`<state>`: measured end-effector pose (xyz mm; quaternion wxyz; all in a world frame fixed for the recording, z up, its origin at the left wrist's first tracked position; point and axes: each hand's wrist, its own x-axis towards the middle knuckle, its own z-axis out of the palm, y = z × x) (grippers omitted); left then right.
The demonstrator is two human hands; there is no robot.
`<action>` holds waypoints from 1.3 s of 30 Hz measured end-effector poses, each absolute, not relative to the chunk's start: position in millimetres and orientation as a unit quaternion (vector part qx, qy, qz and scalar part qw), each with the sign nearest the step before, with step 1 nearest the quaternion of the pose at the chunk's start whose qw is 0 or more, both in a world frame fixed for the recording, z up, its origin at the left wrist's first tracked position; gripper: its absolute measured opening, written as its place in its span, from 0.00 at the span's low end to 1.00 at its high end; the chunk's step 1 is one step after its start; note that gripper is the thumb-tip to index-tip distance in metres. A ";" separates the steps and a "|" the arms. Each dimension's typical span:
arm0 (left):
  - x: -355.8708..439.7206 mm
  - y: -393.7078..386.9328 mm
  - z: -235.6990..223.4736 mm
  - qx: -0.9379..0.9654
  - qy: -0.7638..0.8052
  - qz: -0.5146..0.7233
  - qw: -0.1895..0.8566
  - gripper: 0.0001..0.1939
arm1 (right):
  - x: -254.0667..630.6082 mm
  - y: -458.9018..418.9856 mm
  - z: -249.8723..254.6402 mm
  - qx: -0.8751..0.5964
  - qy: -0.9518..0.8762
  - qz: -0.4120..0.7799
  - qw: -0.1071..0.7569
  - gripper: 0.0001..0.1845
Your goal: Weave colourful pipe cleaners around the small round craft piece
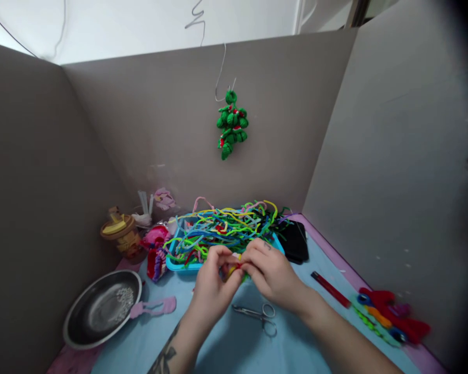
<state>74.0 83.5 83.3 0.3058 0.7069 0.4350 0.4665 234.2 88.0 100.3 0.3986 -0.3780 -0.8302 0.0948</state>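
My left hand [214,280] and my right hand [271,272] meet over the blue mat [234,345], fingertips pinched together. Between them is a small piece of fuzzy pipe cleaner [231,271], with yellow and red showing; my fingers cover most of it. Just behind, a light-blue tray [184,269] overflows with many-coloured pipe cleaners [222,226]. Below my hands, a pair of small metal scissors [257,315] lies on the mat, apart from both hands.
At left are a metal bowl [97,332] with small pale bits, a pink clip-like piece [156,306] and a brown tub [125,239]. A black flat object [294,241], red stick [331,289] and fuzzy red figure [398,314] lie right. A green ornament [232,124] hangs ahead.
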 end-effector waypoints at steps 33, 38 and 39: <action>62.4 82.0 95.3 0.668 0.401 0.406 0.478 0.14 | 230.0 84.4 104.6 -0.367 -0.815 0.242 0.378 0.08; 68.2 80.7 83.5 0.705 0.490 0.404 0.316 0.09 | 222.9 86.7 97.5 -0.436 -0.786 0.232 0.374 0.09; 68.7 81.1 83.2 0.701 0.488 0.406 0.323 0.09 | 222.6 87.4 97.7 -0.439 -0.781 0.238 0.375 0.09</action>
